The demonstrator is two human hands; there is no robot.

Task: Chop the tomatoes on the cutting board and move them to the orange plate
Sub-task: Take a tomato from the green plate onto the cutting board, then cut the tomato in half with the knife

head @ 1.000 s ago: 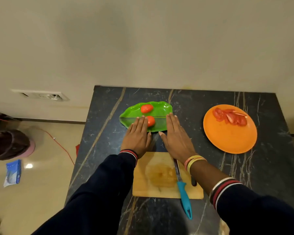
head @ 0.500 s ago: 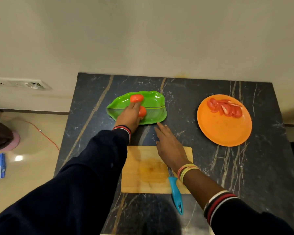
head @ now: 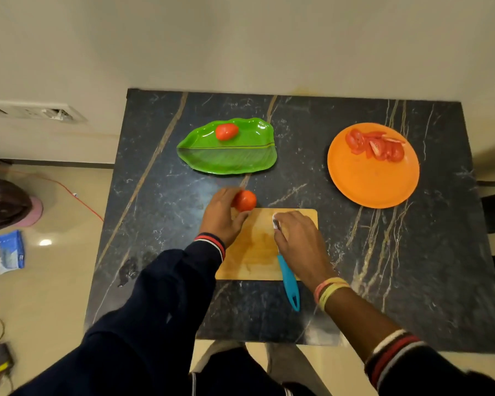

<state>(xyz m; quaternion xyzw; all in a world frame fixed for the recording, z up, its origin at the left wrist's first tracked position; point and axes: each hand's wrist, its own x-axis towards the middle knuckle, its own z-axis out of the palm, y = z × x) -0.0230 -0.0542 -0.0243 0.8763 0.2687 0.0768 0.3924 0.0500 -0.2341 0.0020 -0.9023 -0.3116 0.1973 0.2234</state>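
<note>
Both my sleeves are dark navy, the left sleeve (head: 166, 295) and right sleeve (head: 429, 372) each ending in a red-and-white striped cuff (head: 212, 242). Pink and yellow bands (head: 330, 291) sit behind my right hand (head: 297, 238).

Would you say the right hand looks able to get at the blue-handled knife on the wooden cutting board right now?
Likely yes: the right hand lies right over the blade of the blue-handled knife, nothing covers its handle, and the left hand, holding a red tomato, sits off to the side.
</note>
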